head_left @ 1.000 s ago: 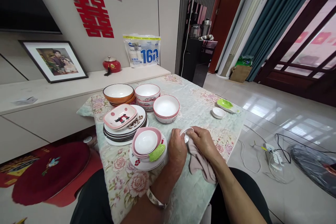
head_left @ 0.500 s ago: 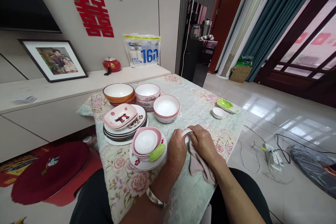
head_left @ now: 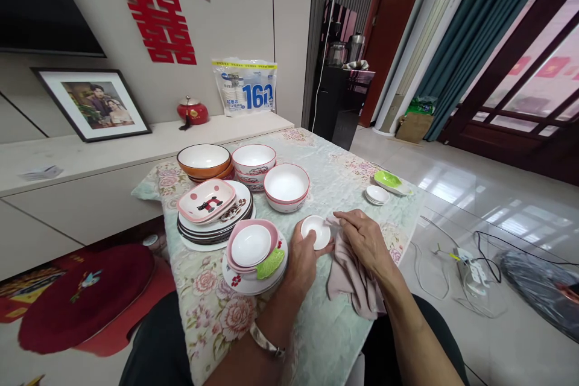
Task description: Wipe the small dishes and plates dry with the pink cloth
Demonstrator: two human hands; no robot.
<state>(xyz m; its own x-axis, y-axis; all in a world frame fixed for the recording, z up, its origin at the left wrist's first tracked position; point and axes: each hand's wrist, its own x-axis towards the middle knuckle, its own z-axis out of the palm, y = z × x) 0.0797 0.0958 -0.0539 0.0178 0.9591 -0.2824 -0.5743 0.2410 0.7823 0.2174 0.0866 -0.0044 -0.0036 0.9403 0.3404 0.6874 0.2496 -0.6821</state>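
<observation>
My left hand [head_left: 304, 256] grips a small white dish [head_left: 316, 233], thumb inside it and fingers beneath; its hollow faces up. Just right of it, my right hand [head_left: 362, 238] is closed on a pinkish-beige cloth [head_left: 350, 280], which hangs down onto the table. A corner of the cloth is by the dish's right rim. Left of my left hand, a white bowl [head_left: 251, 245] sits in a pink bowl [head_left: 232, 258] on white plates [head_left: 251, 285], with a green leaf-shaped piece [head_left: 270, 264] at their edge.
Farther back on the flowered tablecloth [head_left: 239, 316] stand stacked plates [head_left: 215, 234] under a pink dish [head_left: 205, 200], orange bowls [head_left: 203, 163] and red-rimmed bowls [head_left: 286, 184]. Small white dishes [head_left: 377, 194] and a green leaf-shaped dish [head_left: 389, 180] lie at the right edge.
The small dish has turned from edge-on between both hands to face up in my left hand. My right hand has come off its rim and moved slightly right with the cloth.
</observation>
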